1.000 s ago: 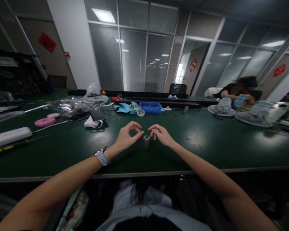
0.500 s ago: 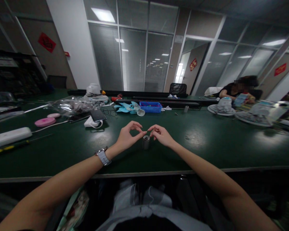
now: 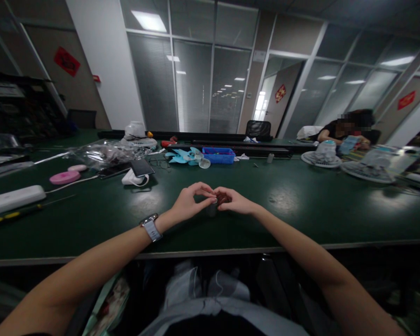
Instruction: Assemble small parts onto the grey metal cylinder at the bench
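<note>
A small grey metal cylinder [image 3: 212,211] stands upright on the dark green table [image 3: 196,238], its top covered by fingers. Just over it, my left hand [image 3: 193,200] has thumb and index finger pinched together; whatever lies between the tips is too small to name. From the right my right hand [image 3: 233,200] meets it, fingers curled and bunched at the cylinder's top, and what they grip, if anything, is hidden.
Farther back are a blue basket [image 3: 218,156], light blue fan blades [image 3: 185,157] and a white adapter [image 3: 131,177]. Left lie a white power strip [image 3: 16,200] and a screwdriver [image 3: 12,215]. A person [image 3: 336,130] sits at the far right beside fan parts [image 3: 322,156].
Both hands have come lower and closer together over the cylinder. Their fingers now touch or overlap and hide its top, which was visible before.
</note>
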